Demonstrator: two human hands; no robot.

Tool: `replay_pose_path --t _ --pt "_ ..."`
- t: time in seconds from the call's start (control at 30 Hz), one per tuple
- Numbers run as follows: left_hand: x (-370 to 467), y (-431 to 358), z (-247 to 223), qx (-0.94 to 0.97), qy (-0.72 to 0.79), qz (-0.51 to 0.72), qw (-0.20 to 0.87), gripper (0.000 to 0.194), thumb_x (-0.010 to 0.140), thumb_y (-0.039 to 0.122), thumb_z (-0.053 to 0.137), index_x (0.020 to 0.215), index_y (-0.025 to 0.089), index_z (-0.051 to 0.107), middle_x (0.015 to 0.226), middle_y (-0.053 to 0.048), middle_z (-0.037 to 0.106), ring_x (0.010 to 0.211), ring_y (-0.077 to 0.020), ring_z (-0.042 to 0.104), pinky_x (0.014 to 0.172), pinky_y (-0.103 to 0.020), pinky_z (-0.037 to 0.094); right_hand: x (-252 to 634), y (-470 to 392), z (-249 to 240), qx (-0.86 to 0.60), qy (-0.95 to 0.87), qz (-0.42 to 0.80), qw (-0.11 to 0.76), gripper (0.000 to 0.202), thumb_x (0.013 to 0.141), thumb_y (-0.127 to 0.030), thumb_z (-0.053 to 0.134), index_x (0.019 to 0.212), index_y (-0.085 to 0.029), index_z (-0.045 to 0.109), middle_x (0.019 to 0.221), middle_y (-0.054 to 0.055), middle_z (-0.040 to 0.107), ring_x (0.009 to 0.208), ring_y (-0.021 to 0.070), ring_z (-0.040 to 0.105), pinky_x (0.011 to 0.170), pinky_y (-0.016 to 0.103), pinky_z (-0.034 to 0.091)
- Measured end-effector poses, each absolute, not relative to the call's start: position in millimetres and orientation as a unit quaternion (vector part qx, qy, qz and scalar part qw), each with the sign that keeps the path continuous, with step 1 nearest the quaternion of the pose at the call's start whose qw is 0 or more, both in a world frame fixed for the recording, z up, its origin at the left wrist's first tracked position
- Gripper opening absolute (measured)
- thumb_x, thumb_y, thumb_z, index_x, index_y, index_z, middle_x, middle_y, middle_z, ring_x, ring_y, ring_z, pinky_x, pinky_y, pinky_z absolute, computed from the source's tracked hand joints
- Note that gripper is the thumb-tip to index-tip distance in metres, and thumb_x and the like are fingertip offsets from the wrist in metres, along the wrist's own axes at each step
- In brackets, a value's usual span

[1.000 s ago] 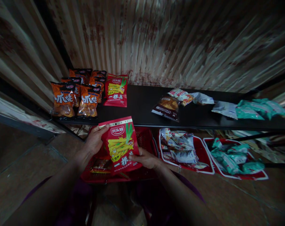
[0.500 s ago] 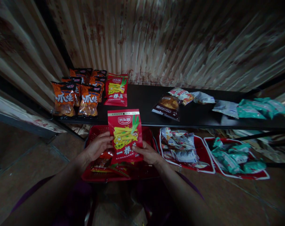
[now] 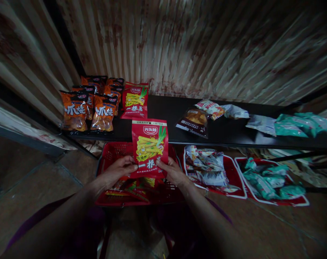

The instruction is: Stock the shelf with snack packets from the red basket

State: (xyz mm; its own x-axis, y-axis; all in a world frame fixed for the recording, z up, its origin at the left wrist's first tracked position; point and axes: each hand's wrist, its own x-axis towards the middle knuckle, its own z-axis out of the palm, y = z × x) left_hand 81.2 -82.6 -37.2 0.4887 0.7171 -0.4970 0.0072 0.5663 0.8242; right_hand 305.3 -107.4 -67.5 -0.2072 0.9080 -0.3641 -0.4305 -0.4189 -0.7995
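Between my two hands is a red snack bag (image 3: 149, 145) with yellow sticks and green scallion printed on it, held upright with its front toward me. My left hand (image 3: 123, 168) pinches its lower left edge, and my right hand (image 3: 172, 170) grips the lower right edge with the thumb on the front. Below it stands a red basket (image 3: 105, 149) with several snack packs inside. Behind, a matching red bag (image 3: 135, 100) stands on the black shelf (image 3: 163, 115), beside several orange snack bags (image 3: 75, 110) in rows at the left.
Farther right on the shelf lie a brown bag (image 3: 193, 121), a white and red pack (image 3: 210, 108), silvery packs (image 3: 235, 110) and teal packs (image 3: 290, 127). Two more red baskets hold striped packs (image 3: 206, 165) and teal packs (image 3: 268, 180). A corrugated wall (image 3: 174, 46) rises behind.
The held red bag has moved up and a little right, toward the shelf. My left hand has shifted right and lower on its edge and now grips it.
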Motion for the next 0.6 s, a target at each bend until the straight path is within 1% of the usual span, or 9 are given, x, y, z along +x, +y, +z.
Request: replay_pose_path --t 0.17,0.27,0.4,0.5,0.6 --pt "86 -86 -39 0.427 0.437 0.269 0.744 0.034 0.065 0.039 0.075 0.085 0.018 0.058 0.092 -0.005 0.066 0.086 -0.0190 0.062 0.080 -0.032 0.046 306 -106 -66 -0.422 -0.295 0.719 0.467 0.037 0.065 -0.033 0.079 0.098 -0.017 0.068 0.089 0.004 0.074 0.076 0.0187 0.070 0.079 0.035 0.055" --pt "90 -89 -38 0.420 0.438 0.296 0.738 0.033 0.066 0.038 0.075 0.087 0.019 0.059 0.095 -0.005 0.067 0.090 -0.0203 0.062 0.083 -0.034 0.046 305 -106 -64 -0.418 -0.294 0.720 0.469 0.035 0.065 -0.032 0.079 0.096 -0.018 0.069 0.089 0.003 0.074 0.076 0.0175 0.069 0.080 0.033 0.054" --pt "92 -88 -40 0.393 0.448 0.315 0.739 0.033 0.064 0.035 0.077 0.084 0.019 0.058 0.094 -0.005 0.068 0.089 -0.0205 0.063 0.082 -0.034 0.048 303 -107 -58 -0.418 -0.290 0.720 0.472 0.035 0.063 -0.031 0.080 0.094 -0.018 0.069 0.087 0.003 0.074 0.077 0.0180 0.069 0.083 0.035 0.053" --pt "93 -85 -42 0.384 0.450 0.325 0.738 0.030 0.066 0.034 0.076 0.082 0.019 0.055 0.092 -0.005 0.069 0.087 -0.0197 0.064 0.081 -0.033 0.048 303 -107 -56 -0.419 -0.281 0.722 0.473 0.038 0.060 -0.031 0.082 0.093 -0.020 0.068 0.086 0.002 0.074 0.076 0.0174 0.069 0.082 0.035 0.053" --pt "93 -83 -42 0.388 0.438 0.335 0.739 0.029 0.067 0.033 0.075 0.083 0.019 0.055 0.091 -0.004 0.069 0.087 -0.0196 0.065 0.083 -0.035 0.048 304 -106 -56 -0.416 -0.281 0.724 0.473 0.041 0.058 -0.030 0.083 0.094 -0.021 0.067 0.086 0.000 0.074 0.076 0.0171 0.069 0.082 0.035 0.053"
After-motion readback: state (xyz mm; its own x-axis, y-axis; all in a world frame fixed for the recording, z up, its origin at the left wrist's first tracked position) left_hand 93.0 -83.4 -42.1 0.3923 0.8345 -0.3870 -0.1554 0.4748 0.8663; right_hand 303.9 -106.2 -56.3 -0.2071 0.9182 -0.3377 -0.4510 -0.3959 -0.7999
